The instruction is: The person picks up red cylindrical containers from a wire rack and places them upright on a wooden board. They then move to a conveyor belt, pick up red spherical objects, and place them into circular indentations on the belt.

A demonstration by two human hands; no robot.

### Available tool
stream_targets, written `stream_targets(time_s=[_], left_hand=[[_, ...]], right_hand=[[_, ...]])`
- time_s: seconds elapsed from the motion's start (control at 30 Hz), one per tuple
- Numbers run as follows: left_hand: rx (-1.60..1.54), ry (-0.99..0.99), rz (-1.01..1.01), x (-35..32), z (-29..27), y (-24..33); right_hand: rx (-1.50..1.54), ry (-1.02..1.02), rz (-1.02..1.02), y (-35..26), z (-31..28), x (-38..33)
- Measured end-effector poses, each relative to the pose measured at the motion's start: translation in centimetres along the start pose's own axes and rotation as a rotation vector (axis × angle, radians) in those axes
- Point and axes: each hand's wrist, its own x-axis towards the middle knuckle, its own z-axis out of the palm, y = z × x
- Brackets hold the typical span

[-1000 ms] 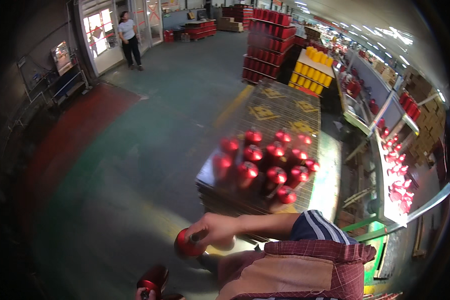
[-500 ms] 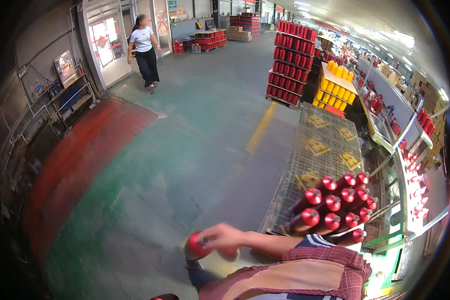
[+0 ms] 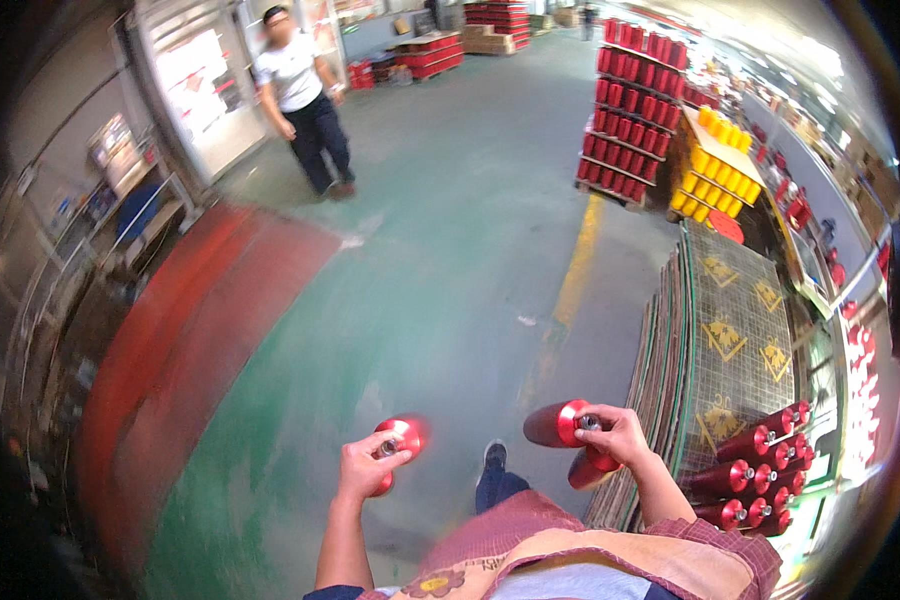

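My left hand (image 3: 370, 462) is closed around the metal neck of a glossy red cylinder (image 3: 411, 433) with a rounded shoulder. A second red cylinder (image 3: 381, 485) shows just below those fingers, mostly covered by the hand. To the right, my right hand (image 3: 615, 436) grips the neck of another red cylinder (image 3: 548, 425), which tilts out to the left. Below it hangs one more red cylinder (image 3: 590, 468), its neck hidden by the hand. Both hands are held apart in front of my apron, above the floor.
Several red cylinders (image 3: 760, 470) stand on a stack of patterned boards (image 3: 725, 300) at right. Beyond are stacked red cylinders (image 3: 630, 110) and yellow cylinders (image 3: 715, 170). A person (image 3: 305, 100) is near the doorway at far left. A red ramp-like strip (image 3: 200, 300) crosses the left floor.
My body has straightened and the view has shifted. One hand was low at a red cylinder; now both show, spread apart with cylinders. The person by the doorway appears nearer.
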Motion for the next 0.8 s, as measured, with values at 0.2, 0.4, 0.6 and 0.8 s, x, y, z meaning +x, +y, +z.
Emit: stream_targets(time_s=[0.2, 0.4, 0.6, 0.8], left_hand=[[-0.094, -0.113, 0.139, 21.7, 4.8, 3.6], [-0.248, -0.17, 0.001, 40.7, 10.1, 8.0], [-0.221, -0.288, -0.109, 60.8, 15.6, 9.8], [-0.171, -0.379, 0.249, 86.6, 22.7, 13.4]], right_hand=[[-0.018, 0.056, 0.14, 0.2, -4.8, 16.5], [-0.067, 0.156, 0.109, -4.5, -12.0, 33.3], [0.072, 0.229, 0.144, -5.2, -17.8, 52.5], [-0.017, 0.303, 0.22, -9.5, -24.2, 72.1]])
